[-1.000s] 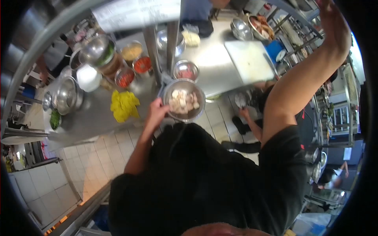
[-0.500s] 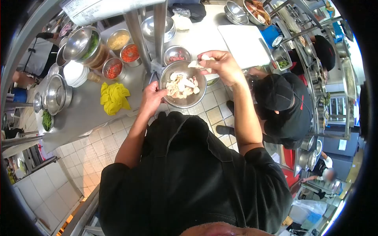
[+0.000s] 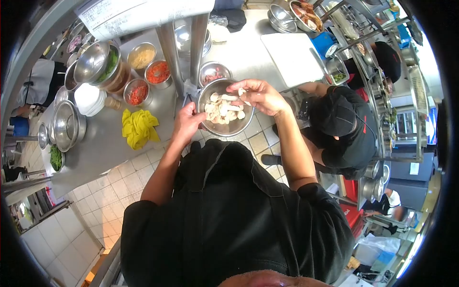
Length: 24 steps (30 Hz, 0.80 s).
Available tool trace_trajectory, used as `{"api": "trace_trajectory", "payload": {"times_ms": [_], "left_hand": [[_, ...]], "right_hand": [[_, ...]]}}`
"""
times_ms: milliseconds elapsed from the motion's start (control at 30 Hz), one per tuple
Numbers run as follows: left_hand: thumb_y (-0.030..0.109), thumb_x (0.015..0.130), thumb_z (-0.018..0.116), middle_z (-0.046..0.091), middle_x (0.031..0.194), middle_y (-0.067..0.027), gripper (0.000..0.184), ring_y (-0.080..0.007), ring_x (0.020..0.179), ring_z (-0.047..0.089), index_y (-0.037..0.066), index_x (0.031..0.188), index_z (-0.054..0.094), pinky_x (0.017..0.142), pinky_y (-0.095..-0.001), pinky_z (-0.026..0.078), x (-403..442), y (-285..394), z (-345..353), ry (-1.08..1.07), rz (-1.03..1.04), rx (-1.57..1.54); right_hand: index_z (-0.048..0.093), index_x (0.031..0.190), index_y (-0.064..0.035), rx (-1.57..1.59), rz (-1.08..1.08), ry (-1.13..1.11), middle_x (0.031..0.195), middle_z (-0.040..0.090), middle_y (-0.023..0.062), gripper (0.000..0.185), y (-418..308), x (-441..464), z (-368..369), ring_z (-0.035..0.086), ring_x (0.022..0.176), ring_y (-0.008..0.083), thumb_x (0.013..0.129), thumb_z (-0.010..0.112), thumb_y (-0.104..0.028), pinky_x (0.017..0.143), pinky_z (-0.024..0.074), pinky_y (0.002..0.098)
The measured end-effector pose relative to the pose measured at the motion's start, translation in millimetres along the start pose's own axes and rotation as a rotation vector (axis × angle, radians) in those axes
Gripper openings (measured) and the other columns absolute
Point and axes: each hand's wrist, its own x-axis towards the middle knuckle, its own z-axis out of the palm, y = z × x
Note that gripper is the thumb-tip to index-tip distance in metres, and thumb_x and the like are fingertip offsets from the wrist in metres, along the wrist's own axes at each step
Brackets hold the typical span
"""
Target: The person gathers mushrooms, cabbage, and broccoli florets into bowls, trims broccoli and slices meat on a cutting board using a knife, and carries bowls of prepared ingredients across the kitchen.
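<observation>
My left hand (image 3: pixel 188 123) grips the left rim of a steel bowl (image 3: pixel 228 130), thumb on the inner side. Pale, whitish food pieces (image 3: pixel 224 111) lie in the bowl. Over the bowl's right side is my right hand (image 3: pixel 262 98), its fingers closed round a few more pale pieces (image 3: pixel 245 95). What exactly these pieces are cannot be made out. Just beyond the bowl sits a smaller steel bowl (image 3: pixel 215 72) with reddish pieces in it.
A yellow cloth (image 3: pixel 138 128), bowls of red food (image 3: pixel 137 92) and stacked white bowls (image 3: pixel 89 99) are on the left counter. A white board (image 3: pixel 292 57) lies at the right. A crouching co-worker (image 3: pixel 346 126) is close on my right. Metal posts (image 3: pixel 197 48) rise behind the bowl.
My right hand has come from far out at the upper right to the bowl, and in the last half second lowered with pale pieces in its fingers. My left hand keeps its hold on the rim.
</observation>
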Motion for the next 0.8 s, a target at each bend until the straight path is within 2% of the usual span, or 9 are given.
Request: {"api": "trace_trajectory", "payload": {"times_ms": [133, 233, 333, 400, 467, 533, 567, 700, 800], "left_hand": [[0.007, 0.080, 0.063, 0.058, 0.074, -0.0030, 0.011, -0.0120, 0.061, 0.058, 0.001, 0.086, 0.057, 0.050, -0.0268, 0.049, 0.2, 12.6, 0.7, 0.015, -0.010, 0.060], [0.009, 0.078, 0.067, 0.065, 0.083, -0.0037, 0.021, -0.0119, 0.062, 0.060, 0.003, 0.098, 0.062, 0.049, -0.0260, 0.047, 19.8, -11.1, -10.8, -0.067, 0.069, 0.074], [0.007, 0.080, 0.065, 0.067, 0.085, -0.0055, 0.019, -0.0122, 0.063, 0.062, 0.003, 0.098, 0.061, 0.052, -0.0245, 0.050, 31.3, -21.4, -11.0, -0.055, -0.007, 0.070], [0.005, 0.081, 0.063, 0.066, 0.084, -0.0055, 0.016, -0.0123, 0.063, 0.062, 0.003, 0.096, 0.060, 0.051, -0.0253, 0.049, 23.8, 4.8, 2.5, -0.094, -0.051, -0.034], [0.005, 0.082, 0.062, 0.065, 0.082, -0.0047, 0.016, -0.0116, 0.061, 0.058, 0.002, 0.098, 0.061, 0.050, -0.0258, 0.047, 23.5, 11.7, 7.7, -0.087, -0.061, -0.070], [0.004, 0.081, 0.062, 0.066, 0.084, -0.0050, 0.018, -0.0116, 0.062, 0.059, 0.002, 0.099, 0.061, 0.051, -0.0259, 0.047, 26.0, 6.5, 7.7, -0.094, -0.076, -0.117], [0.005, 0.081, 0.062, 0.066, 0.083, -0.0049, 0.019, -0.0114, 0.062, 0.059, 0.002, 0.099, 0.061, 0.051, -0.0257, 0.046, 26.9, 6.1, 9.8, -0.081, -0.081, -0.122], [0.006, 0.078, 0.064, 0.063, 0.080, -0.0029, 0.020, -0.0101, 0.061, 0.056, 0.002, 0.097, 0.061, 0.053, -0.0246, 0.044, 30.2, -5.2, 9.1, -0.043, -0.070, -0.020], [0.006, 0.077, 0.065, 0.060, 0.078, -0.0025, 0.018, -0.0106, 0.063, 0.056, 0.002, 0.094, 0.060, 0.055, -0.0256, 0.047, 31.3, 11.3, 30.6, 0.049, -0.088, 0.044]], "right_hand": [[0.063, 0.114, -0.0003, -0.373, 0.053, -0.086, 0.119, 0.063, 0.0114, 0.034, 0.6, 6.4, -0.4, 0.058, 0.114, 0.0202, 0.082, 0.057, 0.008, 0.096, 0.0467, 0.0312], [0.067, 0.112, -0.0087, -0.981, -0.193, -0.144, 0.124, 0.061, 0.0165, 0.049, 9.8, 19.2, -1.2, 0.057, 0.116, 0.0296, 0.067, 0.059, 0.007, 0.100, 0.0437, 0.0354], [0.069, 0.112, -0.0143, -1.345, -0.058, -0.230, 0.129, 0.058, 0.0143, 0.045, -13.7, 18.9, 15.6, 0.055, 0.119, 0.0312, 0.071, 0.058, 0.001, 0.102, 0.0422, 0.0372], [0.068, 0.114, -0.0159, -1.442, 0.295, -0.186, 0.119, 0.064, 0.0129, 0.045, -66.5, 13.0, 35.1, 0.060, 0.111, 0.0297, 0.073, 0.058, -0.002, 0.095, 0.0466, 0.0379], [0.066, 0.118, -0.0153, -1.484, -0.085, -0.087, 0.109, 0.068, 0.0117, 0.042, -123.0, -12.3, 20.7, 0.065, 0.101, 0.0281, 0.077, 0.061, -0.007, 0.088, 0.0501, 0.0372], [0.065, 0.116, -0.0103, -1.396, -0.132, 0.219, 0.100, 0.070, 0.0113, 0.036, -206.2, -51.3, 8.9, 0.068, 0.089, 0.0236, 0.080, 0.066, -0.008, 0.081, 0.0522, 0.0328], [0.068, 0.111, -0.0086, -1.517, -0.549, 0.308, 0.095, 0.070, 0.0115, 0.032, -245.1, -71.1, 12.9, 0.068, 0.082, 0.0199, 0.080, 0.066, -0.005, 0.075, 0.0534, 0.0308], [0.070, 0.090, -0.0032, -1.196, -1.179, 0.906, 0.083, 0.070, 0.0063, 0.018, -392.2, -98.8, -80.7, 0.065, 0.073, 0.0121, 0.091, 0.058, -0.016, 0.058, 0.0508, 0.0256], [0.067, 0.098, -0.0010, -1.257, -1.062, 1.212, 0.083, 0.068, 0.0121, 0.039, -496.6, -72.8, -177.6, 0.064, 0.073, 0.0226, 0.092, 0.055, -0.038, 0.068, 0.0509, 0.0344]]}}
